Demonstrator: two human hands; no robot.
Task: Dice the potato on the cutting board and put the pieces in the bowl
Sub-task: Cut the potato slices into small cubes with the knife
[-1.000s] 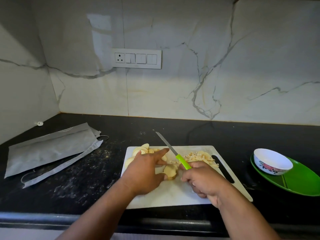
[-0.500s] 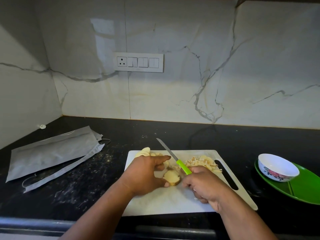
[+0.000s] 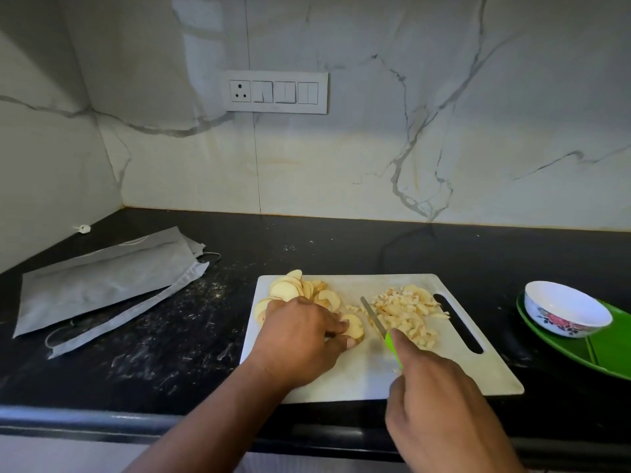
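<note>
- Head view: board (image 3: pixel 345 380) near worktop (image 3: pixel 153 336) front edge, its front-right corner bare.
- Left hand (image 3: pixel 300 339) curled, pinching a slice (image 3: pixel 355 327) mid-board; more slices (image 3: pixel 293 288) at far-left corner.
- Right hand (image 3: pixel 440 401) grips knife (image 3: pixel 379 324), forefinger along green handle, blade beside diced pile (image 3: pixel 406 314).
- Bowl (image 3: pixel 565 308) on green plate (image 3: pixel 580 349), well right of board.
- Grey bags (image 3: pixel 102 281) lie left, apart from board.

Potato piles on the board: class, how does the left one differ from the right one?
The left pile is broad round slices; the right pile is small diced bits. The left hand holds a slice from the left pile; the knife lies against the right pile. Both sit on the board.
</note>
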